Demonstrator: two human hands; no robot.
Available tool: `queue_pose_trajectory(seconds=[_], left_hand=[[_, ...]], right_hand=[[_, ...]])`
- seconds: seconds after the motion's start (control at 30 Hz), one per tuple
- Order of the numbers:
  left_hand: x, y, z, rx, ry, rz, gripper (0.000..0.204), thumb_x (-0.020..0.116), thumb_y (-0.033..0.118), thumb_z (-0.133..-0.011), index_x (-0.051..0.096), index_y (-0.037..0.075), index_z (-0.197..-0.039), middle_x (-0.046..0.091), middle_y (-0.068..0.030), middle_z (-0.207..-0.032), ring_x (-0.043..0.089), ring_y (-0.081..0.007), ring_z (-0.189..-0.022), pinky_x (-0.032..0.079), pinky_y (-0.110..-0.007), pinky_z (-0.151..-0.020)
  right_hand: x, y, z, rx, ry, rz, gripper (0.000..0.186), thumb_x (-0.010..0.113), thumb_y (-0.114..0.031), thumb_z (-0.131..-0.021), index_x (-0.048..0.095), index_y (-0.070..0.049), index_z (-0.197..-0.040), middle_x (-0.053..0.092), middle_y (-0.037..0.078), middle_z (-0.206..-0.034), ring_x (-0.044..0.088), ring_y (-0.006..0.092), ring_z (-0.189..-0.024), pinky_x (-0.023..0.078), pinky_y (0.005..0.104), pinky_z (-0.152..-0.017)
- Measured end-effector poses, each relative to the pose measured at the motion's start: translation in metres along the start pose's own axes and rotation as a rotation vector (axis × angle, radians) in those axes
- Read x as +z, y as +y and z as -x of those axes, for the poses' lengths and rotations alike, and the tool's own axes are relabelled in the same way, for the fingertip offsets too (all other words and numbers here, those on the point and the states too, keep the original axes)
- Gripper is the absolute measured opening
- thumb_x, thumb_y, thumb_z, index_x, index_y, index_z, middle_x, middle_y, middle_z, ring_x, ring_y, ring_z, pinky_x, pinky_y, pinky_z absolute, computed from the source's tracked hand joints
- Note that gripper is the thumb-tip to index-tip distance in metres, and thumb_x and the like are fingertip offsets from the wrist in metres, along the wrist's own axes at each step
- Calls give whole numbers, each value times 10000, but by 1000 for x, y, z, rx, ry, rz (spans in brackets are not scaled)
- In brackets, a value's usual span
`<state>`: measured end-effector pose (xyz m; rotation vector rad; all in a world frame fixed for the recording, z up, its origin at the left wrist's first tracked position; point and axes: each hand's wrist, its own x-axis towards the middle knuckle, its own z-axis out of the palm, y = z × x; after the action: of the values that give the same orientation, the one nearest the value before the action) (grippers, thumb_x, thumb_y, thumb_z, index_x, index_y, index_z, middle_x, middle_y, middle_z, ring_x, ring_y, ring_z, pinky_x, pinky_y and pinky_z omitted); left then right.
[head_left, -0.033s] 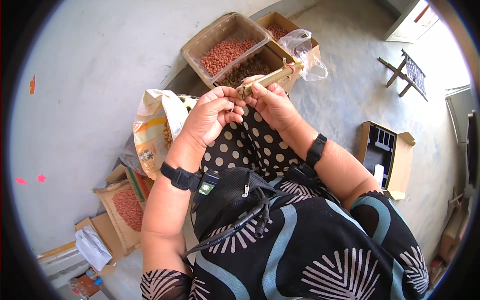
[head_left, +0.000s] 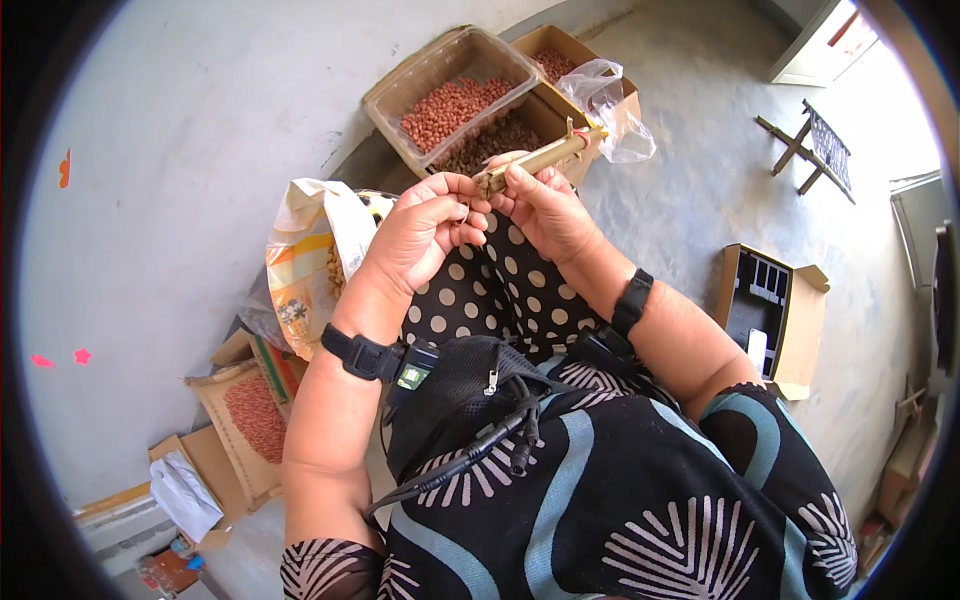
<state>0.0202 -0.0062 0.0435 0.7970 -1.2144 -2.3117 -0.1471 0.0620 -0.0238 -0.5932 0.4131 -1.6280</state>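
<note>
Right hand [head_left: 555, 215]: grasping pale stick [head_left: 548, 155], thumb on top | Left hand [head_left: 420, 235]: curled at stick's near end, contents unclear | Stick: spans from left hand past right thumb; probably light, stiff, best held mid-length, 1-handed

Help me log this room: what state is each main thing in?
Pale stick, held
Right grip, closed around the stick
Left grip, curled, hold unclear
Clear tub, open, part-filled with reddish kernels
Orange-white bag, open
Clear plastic bag, crumpled
Folding stool, unfolded
Carton, open
</note>
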Motion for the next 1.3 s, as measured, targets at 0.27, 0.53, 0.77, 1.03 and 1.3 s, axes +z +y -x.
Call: queue_pose_trajectory(seconds=[0.27,0.53,0.77,1.03,1.3], left_hand=[[8,6,-1,-30,-1,79,217,527,146,-945,573,-32,-1059,645,-126,-901,644,-178,-773,571,-277,-657],[-10,-4,-8,-52,79,9,237,555,214,-952,602,-7,-1023,651,-105,-888,649,-189,-752,570,-280,-658],[-28,-10,-30,13,190,93,227,546,186,-942,581,-35,-979,641,-133,-924,648,-230,-837,561,-335,-772],[-27,50,-54,136,208,-94,855,572,462,-910,196,-121,-1410,272,-294,-1430,328,-372,-1330,307,-479,-1098],[-90,62,19,345,311,-78,286,535,178,-954,559,-52,-1122,625,-190,-1086,624,-282,-1014,529,-380,-865]], right_hand=[[0,-1,-2,14,9,7,235,602,-169,-931,578,-23,-1114,647,71,-1005,609,143,-901,505,289,-838],[15,-4,-1,-19,-27,485,314,679,-122,-869,570,-28,-1147,640,48,-1010,587,106,-896,482,248,-835],[3,-12,-2,-57,200,147,341,652,-158,-895,545,-14,-1184,618,65,-1061,578,129,-938,498,277,-817],[2,-14,-1,-114,234,78,357,668,-195,-890,542,-23,-1176,587,53,-1083,556,123,-950,494,280,-799],[-2,-12,0,-127,219,111,298,627,-140,-908,554,-6,-1164,611,67,-1050,589,135,-916,522,274,-758]])
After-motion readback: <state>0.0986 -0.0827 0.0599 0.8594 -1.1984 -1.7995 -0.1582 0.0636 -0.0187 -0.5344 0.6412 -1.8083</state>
